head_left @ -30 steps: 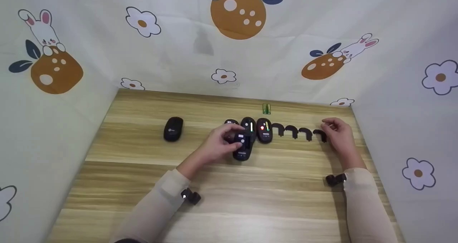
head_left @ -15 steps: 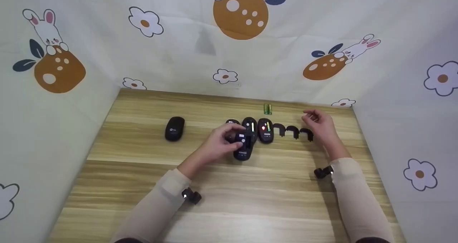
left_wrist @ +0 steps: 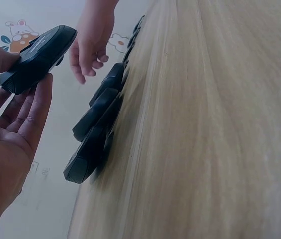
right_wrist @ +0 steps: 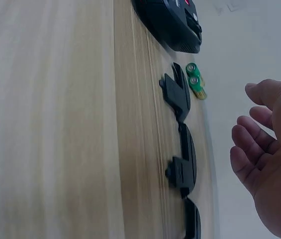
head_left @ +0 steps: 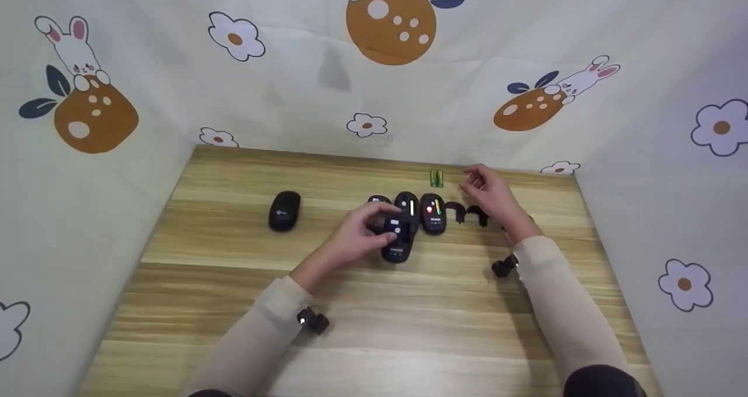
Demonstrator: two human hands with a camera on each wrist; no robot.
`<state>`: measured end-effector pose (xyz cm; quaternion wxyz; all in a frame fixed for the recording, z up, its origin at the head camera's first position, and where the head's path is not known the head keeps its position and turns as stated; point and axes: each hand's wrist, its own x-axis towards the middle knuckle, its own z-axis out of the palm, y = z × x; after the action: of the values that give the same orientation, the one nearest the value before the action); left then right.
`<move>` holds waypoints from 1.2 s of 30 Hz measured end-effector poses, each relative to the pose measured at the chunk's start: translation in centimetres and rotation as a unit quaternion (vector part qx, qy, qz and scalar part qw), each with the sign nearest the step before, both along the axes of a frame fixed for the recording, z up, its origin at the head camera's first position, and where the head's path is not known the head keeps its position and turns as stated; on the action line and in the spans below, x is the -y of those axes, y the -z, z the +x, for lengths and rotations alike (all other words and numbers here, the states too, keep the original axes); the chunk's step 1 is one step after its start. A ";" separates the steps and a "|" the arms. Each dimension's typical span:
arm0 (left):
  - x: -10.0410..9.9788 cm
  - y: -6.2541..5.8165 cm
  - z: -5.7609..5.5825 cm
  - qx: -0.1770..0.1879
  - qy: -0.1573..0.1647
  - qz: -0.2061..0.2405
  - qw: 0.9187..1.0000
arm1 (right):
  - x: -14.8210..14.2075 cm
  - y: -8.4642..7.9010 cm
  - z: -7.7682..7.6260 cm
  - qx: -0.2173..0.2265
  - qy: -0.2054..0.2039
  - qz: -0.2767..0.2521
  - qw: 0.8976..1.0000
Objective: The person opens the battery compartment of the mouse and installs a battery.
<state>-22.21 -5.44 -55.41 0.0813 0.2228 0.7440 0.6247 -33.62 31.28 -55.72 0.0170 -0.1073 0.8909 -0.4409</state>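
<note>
My left hand (head_left: 353, 233) grips a black computer mouse (head_left: 396, 249) by its sides, underside up, its battery slot uncovered. The left wrist view shows this mouse (left_wrist: 41, 57) raised off the table between thumb and fingers. Behind it stand more upturned mice; the right one (head_left: 433, 224) glows red and, like the middle one (head_left: 407, 198), has a battery in its slot. My right hand (head_left: 494, 195) hovers with loosely bent fingers, holding nothing, just right of two green batteries (head_left: 436, 179). Below it lie curved black battery covers (head_left: 456, 210) in a row, some hidden by the forearm.
Another black mouse (head_left: 284, 211) sits top side up at the left. The wooden table (head_left: 374, 327) is bounded at the back and sides by patterned cloth (head_left: 280, 93). The third upturned mouse (head_left: 378, 199) is partly hidden behind the left hand.
My right hand has moved left and towards the back, from the rightmost battery cover to beside the green batteries. The left hand and its mouse have stayed in place.
</note>
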 end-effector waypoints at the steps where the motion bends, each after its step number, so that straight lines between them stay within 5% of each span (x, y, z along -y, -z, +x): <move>1: 0.0 0.0 0.0 0.002 -0.001 0.000 1.000 | 0.2 0.0 -0.2 0.005 -0.003 0.004 1.000; 17: -0.1 -0.2 -0.1 0.019 -0.009 -0.011 1.000 | 2.5 1.1 -3.0 0.055 -0.049 0.065 0.995; 27: -0.2 -0.2 0.0 0.022 -0.005 -0.003 1.000 | 3.5 1.1 -3.9 0.057 -0.101 0.092 0.989; 36: -0.2 -0.1 -0.1 0.015 0.001 0.004 1.000 | 3.7 1.9 -4.7 0.042 -0.103 0.119 0.987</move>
<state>-22.36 -5.26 -55.35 0.0921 0.2142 0.7402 0.6307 -38.30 27.61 -57.63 0.1121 -0.1775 0.9196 -0.3321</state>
